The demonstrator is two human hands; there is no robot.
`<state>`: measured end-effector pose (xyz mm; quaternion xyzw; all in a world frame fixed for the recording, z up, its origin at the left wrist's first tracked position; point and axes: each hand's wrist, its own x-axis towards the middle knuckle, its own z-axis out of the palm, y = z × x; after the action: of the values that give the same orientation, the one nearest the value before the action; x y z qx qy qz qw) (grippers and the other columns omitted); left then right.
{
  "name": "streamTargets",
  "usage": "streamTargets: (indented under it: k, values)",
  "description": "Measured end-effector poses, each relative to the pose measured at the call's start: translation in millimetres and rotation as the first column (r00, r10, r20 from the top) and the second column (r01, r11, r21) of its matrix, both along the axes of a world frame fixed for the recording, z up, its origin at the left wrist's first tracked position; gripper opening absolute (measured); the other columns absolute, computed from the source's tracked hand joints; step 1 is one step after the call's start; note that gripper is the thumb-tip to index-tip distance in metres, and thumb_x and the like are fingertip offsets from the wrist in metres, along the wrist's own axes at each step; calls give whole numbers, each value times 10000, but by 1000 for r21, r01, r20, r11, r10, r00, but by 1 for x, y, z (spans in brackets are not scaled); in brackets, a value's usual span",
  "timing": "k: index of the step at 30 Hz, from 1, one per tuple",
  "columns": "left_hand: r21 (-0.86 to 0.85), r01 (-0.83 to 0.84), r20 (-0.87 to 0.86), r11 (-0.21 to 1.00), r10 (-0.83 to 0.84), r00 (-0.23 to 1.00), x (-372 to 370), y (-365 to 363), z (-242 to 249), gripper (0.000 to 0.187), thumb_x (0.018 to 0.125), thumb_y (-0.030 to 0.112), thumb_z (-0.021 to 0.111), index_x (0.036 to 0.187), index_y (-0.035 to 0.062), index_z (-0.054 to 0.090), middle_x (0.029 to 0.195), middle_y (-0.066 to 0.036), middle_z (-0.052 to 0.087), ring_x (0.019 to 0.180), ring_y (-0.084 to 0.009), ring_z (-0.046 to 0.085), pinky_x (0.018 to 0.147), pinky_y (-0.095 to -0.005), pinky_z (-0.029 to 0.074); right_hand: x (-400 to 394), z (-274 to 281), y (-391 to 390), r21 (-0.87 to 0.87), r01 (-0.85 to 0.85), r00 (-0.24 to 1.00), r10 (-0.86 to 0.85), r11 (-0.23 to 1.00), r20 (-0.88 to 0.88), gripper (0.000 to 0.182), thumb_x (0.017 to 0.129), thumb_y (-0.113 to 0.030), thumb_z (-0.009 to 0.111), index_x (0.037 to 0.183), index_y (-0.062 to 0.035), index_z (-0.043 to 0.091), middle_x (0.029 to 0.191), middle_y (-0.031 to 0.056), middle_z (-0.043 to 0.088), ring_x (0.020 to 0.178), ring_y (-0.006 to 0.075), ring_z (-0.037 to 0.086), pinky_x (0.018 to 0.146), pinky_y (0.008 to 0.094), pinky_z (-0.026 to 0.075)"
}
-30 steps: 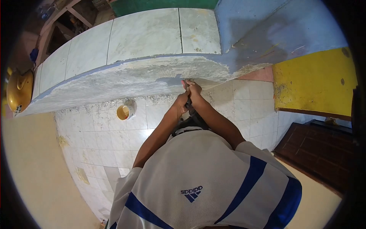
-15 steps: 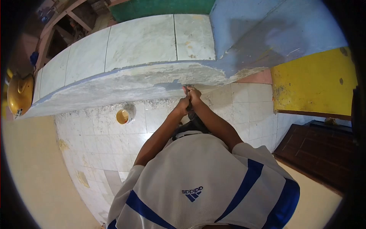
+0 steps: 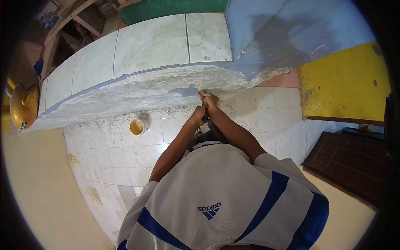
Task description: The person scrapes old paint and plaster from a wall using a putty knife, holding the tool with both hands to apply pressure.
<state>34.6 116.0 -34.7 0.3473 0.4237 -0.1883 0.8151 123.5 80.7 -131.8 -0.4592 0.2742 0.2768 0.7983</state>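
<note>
My left hand [image 3: 199, 114] and my right hand [image 3: 211, 100] are both closed around a dark, scraper-like tool [image 3: 205, 118], the right one further forward. The tool's front end is against or very near the low wall [image 3: 137, 93]; its exact shape is too small to make out. Most of this wall face is bare, pale and rough, and a patch of blue-grey paint [image 3: 183, 91] remains just left of my hands. Flakes and debris [image 3: 173, 111] lie along the wall's foot.
A small bucket [image 3: 137, 126] stands on the white tiled floor [image 3: 121, 154] to my left. White tiles [image 3: 150, 46] cap the wall. A golden helmet [image 3: 23, 106] sits at its far left end. To the right are a yellow panel [image 3: 339, 85] and a dark brown door [image 3: 343, 164].
The view has shifted slightly. Both hands keep their grip on the tool, and its front end stays at nearly the same place by the wall.
</note>
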Motion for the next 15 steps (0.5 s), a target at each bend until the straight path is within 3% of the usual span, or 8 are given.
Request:
streamTargets:
  k: [3, 6, 9, 12, 13, 15]
  values:
    - [28, 11, -9, 1000, -11, 1000, 13, 4, -7, 455, 1059, 461, 383, 1243, 74, 536, 1118, -130, 654, 996, -283, 662, 860, -531, 557, 27, -39, -17, -13, -236, 963, 232, 972, -138, 272, 938, -88, 651, 1166, 26, 557, 1107, 107, 659, 928, 224, 709, 780, 273, 530]
    - [96, 118, -9, 988, -118, 993, 14, 1, 3, 469, 1057, 480, 369, 1228, 77, 537, 1065, -125, 664, 946, -260, 676, 803, -499, 584, 17, 24, -8, -141, -98, 985, 76, 985, -153, 55, 853, 42, 669, 852, 38, 614, 719, 94, 609, 520, 191, 576, 582, 313, 573]
    - [187, 142, 42, 972, -152, 987, 25, -11, -63, 467, 1054, 487, 371, 1195, 78, 546, 1013, -119, 669, 856, -251, 692, 767, -478, 600, 18, 33, -14, -68, -91, 993, 86, 994, -76, 75, 850, 57, 671, 813, 46, 606, 681, 89, 589, 519, 189, 572, 575, 310, 571]
    - [-101, 88, 156, 991, -71, 985, 27, -13, -42, 475, 1041, 502, 413, 1145, 65, 570, 979, -104, 676, 777, -246, 693, 703, -448, 605, 37, 8, -33, -297, -267, 963, 260, 917, -65, 216, 882, -66, 709, 1067, 0, 621, 969, 107, 678, 791, 232, 699, 614, 293, 520]
    - [-124, 2, 135, 992, 14, 991, 24, -19, -33, 487, 1021, 519, 463, 1060, 56, 611, 924, -97, 686, 718, -246, 689, 662, -422, 593, 35, 17, -39, -318, -322, 945, 324, 892, -47, 283, 876, -125, 731, 1099, -2, 607, 995, 118, 679, 848, 244, 704, 593, 301, 509]
    - [4, 132, 118, 991, -132, 984, 14, -16, -20, 489, 1016, 521, 477, 1013, 55, 626, 889, -93, 686, 739, -235, 689, 652, -398, 584, 29, 28, -51, -111, -356, 933, 360, 928, 20, 282, 884, -162, 724, 1099, -25, 603, 956, 104, 683, 849, 226, 700, 602, 309, 514]
